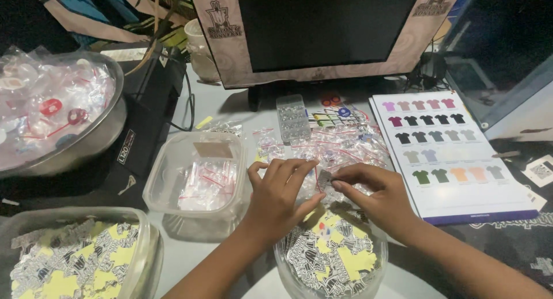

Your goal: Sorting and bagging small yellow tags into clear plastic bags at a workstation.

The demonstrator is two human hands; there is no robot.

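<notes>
Stickers fill two clear containers at the bottom edge of the frame: a round tub (331,258) at lower centre under our wrists, and a second tub (75,258) in the lower left corner, both heaped with black, white and yellow cut-outs. Bare surface (190,270) between them is only a narrow strip.

Above the round tub our left hand (276,195) and right hand (374,195) meet. Their fingers (337,178) pinch together on one small clear zip bag (324,178), greyish with a red seal line, held at mid-frame.

Left of the hands stands one square plastic box (196,178) holding more bags. Beyond the hands, a loose pile of bags (340,143) crowds the middle. At the right lies one shirt colour chart (443,149), near the right hand.

At upper left sits one metal bowl (63,114) full of bagged items; one dark monitor (322,28) closes off the top.
</notes>
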